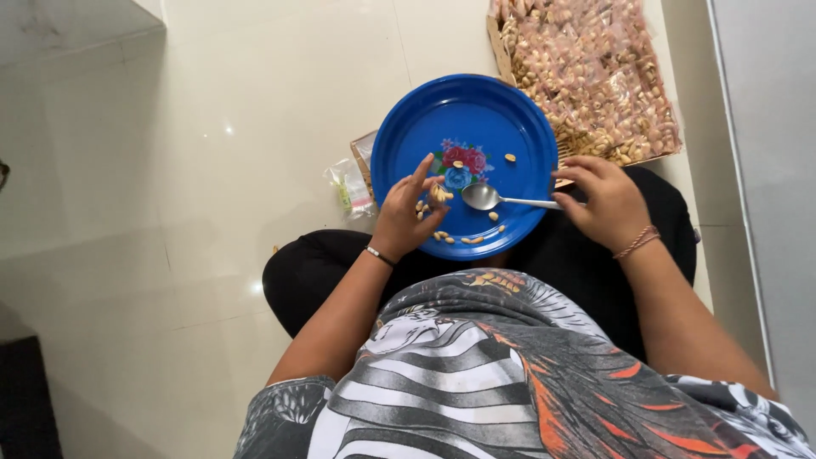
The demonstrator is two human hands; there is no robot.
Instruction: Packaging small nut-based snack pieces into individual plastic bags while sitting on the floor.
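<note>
A round blue plate (501, 119) with a flower picture at its centre rests on my lap and holds a few loose peanuts (470, 240). My left hand (406, 212) hovers over the plate's near-left part, fingertips pinching some peanuts (439, 195). My right hand (603, 200) grips the handle of a metal spoon (486, 197). The spoon's bowl lies over the plate, just right of my left fingers.
A cardboard box (595, 72) heaped with small clear bags of peanuts sits beyond the plate at upper right. A few small clear bags (348, 183) lie on the pale tiled floor left of the plate. A dark object stands at the bottom-left corner.
</note>
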